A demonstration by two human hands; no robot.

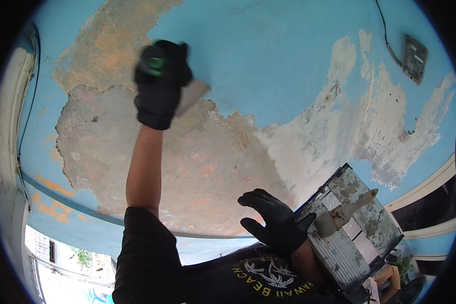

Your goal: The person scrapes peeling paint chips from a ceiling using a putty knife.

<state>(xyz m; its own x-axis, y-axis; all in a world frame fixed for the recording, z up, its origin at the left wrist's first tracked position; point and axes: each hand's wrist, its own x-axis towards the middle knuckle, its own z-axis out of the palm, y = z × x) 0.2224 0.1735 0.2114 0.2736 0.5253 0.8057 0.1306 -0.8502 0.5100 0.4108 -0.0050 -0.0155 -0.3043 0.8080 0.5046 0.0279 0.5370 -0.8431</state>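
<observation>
Raised in front of the wall, my black-gloved left hand [163,83] is wrapped round a scraper [193,96], whose flat pale blade sticks out to the right. A green spot shows at the end of its grip, and the hand is blurred. The blade overlaps the border between blue paint and bare grey plaster [172,157]. Lower down, my right hand [276,220], also in a black glove, has its fingers spread and holds nothing. It is beside a paint-spattered ladder top [342,253], where a worn flat brush [347,212] lies with its handle pointing up and right.
Blue paint [268,55] covers the upper wall, with scraped pale patches [334,116] at the right. A wall box [415,59] hangs on a cable at the upper right. Cables [30,111] run down the left edge. A cardboard box [387,283] stands below the ladder top.
</observation>
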